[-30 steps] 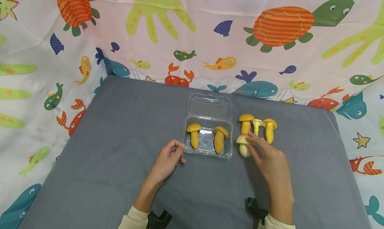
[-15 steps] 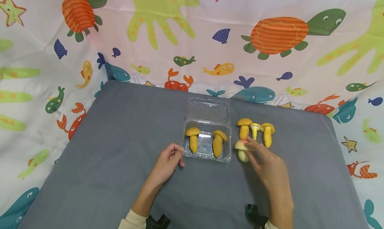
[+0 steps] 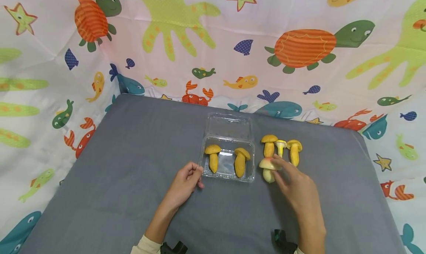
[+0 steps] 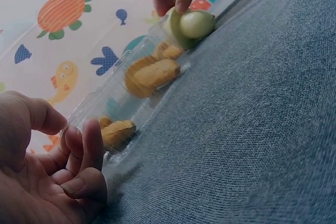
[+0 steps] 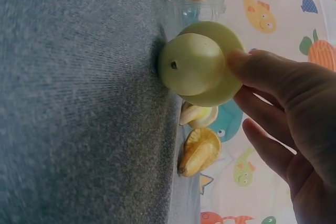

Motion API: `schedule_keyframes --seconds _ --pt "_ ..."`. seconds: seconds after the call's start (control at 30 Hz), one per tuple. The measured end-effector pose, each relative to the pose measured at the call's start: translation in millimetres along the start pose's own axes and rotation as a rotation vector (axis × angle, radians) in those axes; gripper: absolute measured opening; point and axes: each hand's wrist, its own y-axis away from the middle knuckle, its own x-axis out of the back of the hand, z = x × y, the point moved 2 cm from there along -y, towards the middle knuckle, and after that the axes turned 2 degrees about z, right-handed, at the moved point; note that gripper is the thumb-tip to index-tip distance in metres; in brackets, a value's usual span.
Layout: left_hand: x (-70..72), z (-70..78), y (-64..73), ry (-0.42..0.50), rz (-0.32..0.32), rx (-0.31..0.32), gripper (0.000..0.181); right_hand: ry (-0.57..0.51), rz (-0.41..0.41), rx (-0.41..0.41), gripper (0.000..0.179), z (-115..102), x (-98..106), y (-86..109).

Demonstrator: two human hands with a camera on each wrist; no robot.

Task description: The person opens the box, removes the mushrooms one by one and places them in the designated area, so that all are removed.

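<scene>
My right hand [image 3: 299,193] pinches the cap of a pale green mushroom [image 3: 269,170] with a reddish top, thumb and forefinger on its rim. The mushroom's rounded stem [image 5: 191,65] is down by the cloth in the right wrist view. It stands just right of a clear plastic clamshell box [image 3: 227,178], whose lid [image 3: 229,126] is folded back. Inside the box lie two mustard-yellow mushrooms, one at the left [image 3: 213,159] and one at the right [image 3: 240,162]. My left hand [image 3: 184,183] pinches the box's front left rim between thumb and fingertip, other fingers curled.
Behind the pale mushroom lie an orange-yellow mushroom [image 3: 269,145], a smaller yellow one [image 3: 281,146] and another yellow one [image 3: 294,152]. A grey cloth [image 3: 110,195] covers the table. A sea-animal printed curtain [image 3: 199,36] rises along its back and sides.
The head view has tilted up slightly, so the table sits lower in it. Both hands, the box and the mushrooms keep nearly the same places relative to each other.
</scene>
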Motion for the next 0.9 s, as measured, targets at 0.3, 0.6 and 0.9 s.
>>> schedule_keyframes --seconds 0.3,0.6,0.9 --pt "1.2 -1.8 -0.7 0.000 -0.007 -0.022 0.024 0.000 -0.013 0.015 0.057 -5 5 -0.1" --pt "0.3 -1.8 1.5 0.007 0.006 -0.014 0.023 -0.017 0.011 0.016 0.052 -11 9 -0.3" --pt "-0.5 -1.9 1.6 0.007 0.018 -0.008 0.022 -0.049 0.054 0.046 0.043 -21 7 -9.6"
